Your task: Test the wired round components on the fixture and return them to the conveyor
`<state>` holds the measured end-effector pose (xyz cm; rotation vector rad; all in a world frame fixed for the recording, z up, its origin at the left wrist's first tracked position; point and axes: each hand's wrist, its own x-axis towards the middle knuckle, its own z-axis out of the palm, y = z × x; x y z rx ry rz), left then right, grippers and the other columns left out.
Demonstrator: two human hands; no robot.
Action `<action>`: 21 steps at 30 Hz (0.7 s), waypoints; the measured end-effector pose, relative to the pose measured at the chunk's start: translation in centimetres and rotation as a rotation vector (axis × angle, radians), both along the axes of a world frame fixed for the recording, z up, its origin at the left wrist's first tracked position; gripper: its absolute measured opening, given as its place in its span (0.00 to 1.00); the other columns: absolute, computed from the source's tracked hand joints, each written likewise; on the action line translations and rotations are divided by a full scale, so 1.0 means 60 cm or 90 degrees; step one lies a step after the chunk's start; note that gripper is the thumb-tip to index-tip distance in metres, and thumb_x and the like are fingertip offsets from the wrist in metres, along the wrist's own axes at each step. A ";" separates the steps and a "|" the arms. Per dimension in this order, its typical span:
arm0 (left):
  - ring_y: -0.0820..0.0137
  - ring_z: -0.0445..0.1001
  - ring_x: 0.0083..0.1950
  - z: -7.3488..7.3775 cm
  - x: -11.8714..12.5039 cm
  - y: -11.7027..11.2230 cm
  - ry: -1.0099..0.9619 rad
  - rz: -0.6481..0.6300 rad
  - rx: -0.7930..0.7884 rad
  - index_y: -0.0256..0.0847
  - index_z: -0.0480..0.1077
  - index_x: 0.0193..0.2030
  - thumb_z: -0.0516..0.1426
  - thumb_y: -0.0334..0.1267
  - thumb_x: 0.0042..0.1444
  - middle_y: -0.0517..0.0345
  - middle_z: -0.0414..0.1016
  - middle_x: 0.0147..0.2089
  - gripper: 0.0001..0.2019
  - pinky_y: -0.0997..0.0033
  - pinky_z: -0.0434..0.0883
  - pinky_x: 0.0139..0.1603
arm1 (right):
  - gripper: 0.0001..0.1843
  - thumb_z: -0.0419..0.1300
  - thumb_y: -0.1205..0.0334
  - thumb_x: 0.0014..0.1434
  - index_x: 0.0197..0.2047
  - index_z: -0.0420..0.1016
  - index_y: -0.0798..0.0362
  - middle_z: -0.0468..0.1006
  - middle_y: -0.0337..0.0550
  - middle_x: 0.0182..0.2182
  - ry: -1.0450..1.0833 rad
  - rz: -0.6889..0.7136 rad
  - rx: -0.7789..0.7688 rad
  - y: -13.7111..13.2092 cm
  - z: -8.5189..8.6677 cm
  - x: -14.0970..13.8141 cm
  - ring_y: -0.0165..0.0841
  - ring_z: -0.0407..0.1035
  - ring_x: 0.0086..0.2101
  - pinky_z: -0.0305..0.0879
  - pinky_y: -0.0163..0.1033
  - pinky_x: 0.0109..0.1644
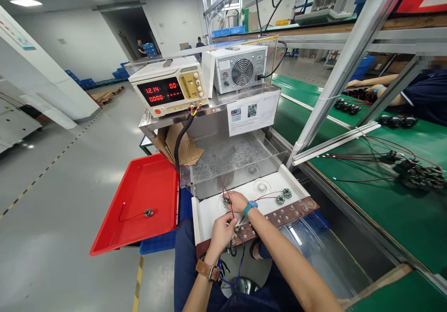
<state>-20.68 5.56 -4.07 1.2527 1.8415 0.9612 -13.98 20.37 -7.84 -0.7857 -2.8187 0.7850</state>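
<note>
My right hand [239, 202], with a blue band at the wrist, has its fingers closed on a small round motor [226, 201] with a green circuit board, over the white tray [206, 206]. A red wire [229, 199] loops up from this motor and down to my left hand [224, 230]. My left thumb and fingertips pinch the wire close to the brown terminal strip [279, 217] along the tray's front. Right of my hands, two more round motors [280, 200] lie in the tray with their wires trailing left. A dark blue lead [242, 256] hangs below the strip.
A red bin [139, 181] at the left holds one wired motor [148, 213]. Behind the tray, a power supply [167, 88] with lit red digits stands on a metal shelf. On the right, motors and wires lie on a green bench [349, 200], where another person's arms [377, 86] rest.
</note>
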 end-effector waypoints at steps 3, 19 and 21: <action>0.67 0.71 0.33 -0.002 -0.001 0.001 0.010 0.000 -0.008 0.38 0.75 0.30 0.53 0.44 0.56 0.57 0.77 0.29 0.14 0.71 0.66 0.40 | 0.15 0.59 0.66 0.52 0.45 0.75 0.53 0.78 0.47 0.44 0.001 -0.003 -0.005 -0.001 0.004 0.001 0.37 0.68 0.45 0.59 0.37 0.49; 0.68 0.70 0.32 0.002 0.001 0.001 0.038 0.012 -0.023 0.39 0.73 0.26 0.51 0.42 0.55 0.57 0.75 0.27 0.13 0.71 0.64 0.38 | 0.21 0.58 0.67 0.48 0.47 0.74 0.52 0.78 0.47 0.45 0.008 -0.013 -0.021 0.000 -0.019 -0.006 0.38 0.69 0.46 0.59 0.37 0.50; 0.68 0.69 0.31 0.003 0.002 0.000 0.044 0.014 -0.020 0.39 0.72 0.26 0.51 0.42 0.54 0.58 0.75 0.26 0.13 0.71 0.63 0.37 | 0.21 0.58 0.67 0.48 0.47 0.74 0.52 0.78 0.47 0.45 0.012 -0.022 -0.024 -0.003 -0.012 -0.006 0.38 0.69 0.46 0.59 0.37 0.50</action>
